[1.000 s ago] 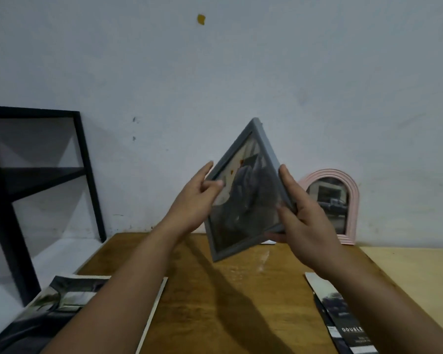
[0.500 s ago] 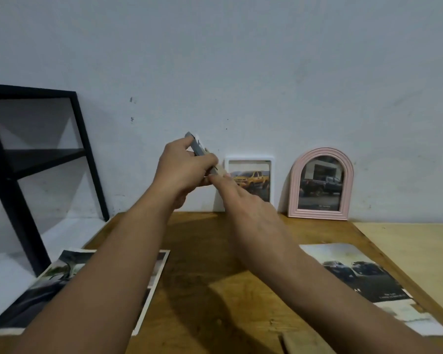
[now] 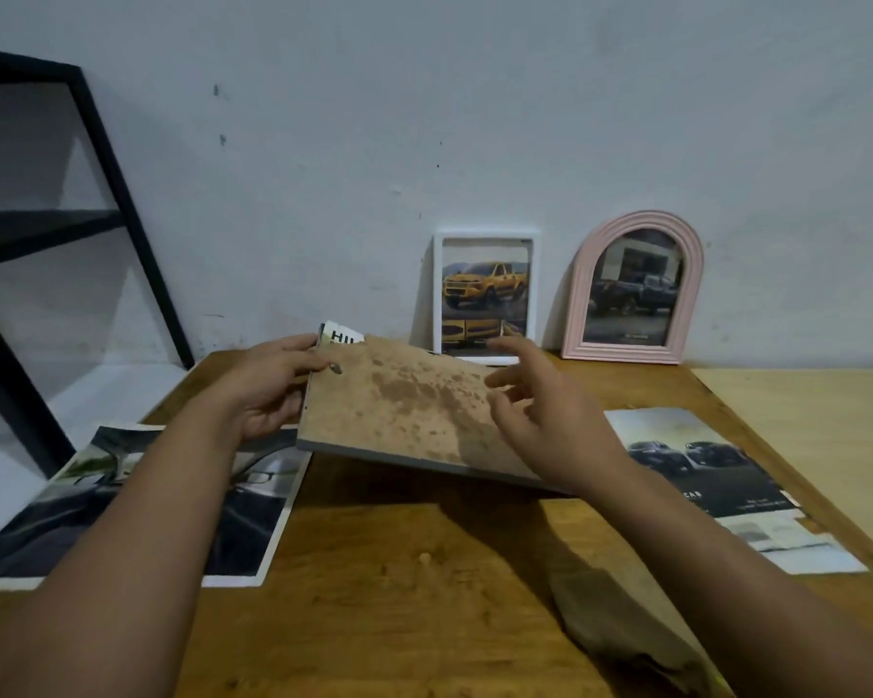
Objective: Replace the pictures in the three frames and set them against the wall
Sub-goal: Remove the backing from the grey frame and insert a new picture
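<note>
I read only "HIL" in dark letters on the paper picture point(image 3: 343, 336) that pokes out of the top corner of the grey frame point(image 3: 414, 410), just above my left hand's thumb; the small white print on the car print point(image 3: 711, 476) to the right of my right hand is too blurred to read. Left of my left hand and partly under that forearm, a large dark car print point(image 3: 122, 516) lies flat on the wooden worktop point(image 3: 399, 586). My left hand point(image 3: 263, 390) grips the frame's left edge, thumb on top, fingers curled beneath. The frame is held above the worktop, back side up, tilted down toward me: a mottled brown backing board with a thin grey rim. My right hand point(image 3: 545, 420) is over its right end, fingers spread and relaxed; I cannot tell if they touch the board. Beyond my right hand, a white frame point(image 3: 485, 294) with a yellow pickup and a pink arched frame point(image 3: 636, 289) with a dark truck lean against the wall point(image 3: 475, 118).
</note>
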